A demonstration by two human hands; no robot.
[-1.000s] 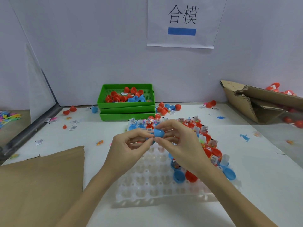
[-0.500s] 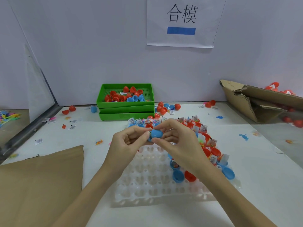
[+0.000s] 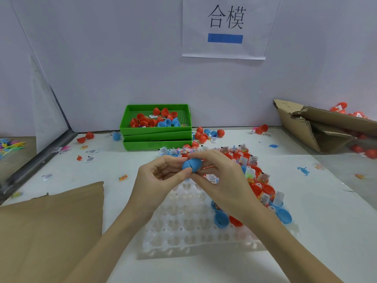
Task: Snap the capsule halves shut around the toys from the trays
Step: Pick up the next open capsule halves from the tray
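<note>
Pinching 1 blue capsule [image 3: 191,164], left hand [image 3: 161,176] and right hand [image 3: 222,180]; contents hidden.

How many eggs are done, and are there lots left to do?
Done: closed red and blue capsules lie beside the green trays, though I can't count them exactly. In hand: the left hand and right hand hold a blue capsule, its halves together with a seam still showing. Left: many open halves with toys still sit in the white tray, so quite a lot.
</note>
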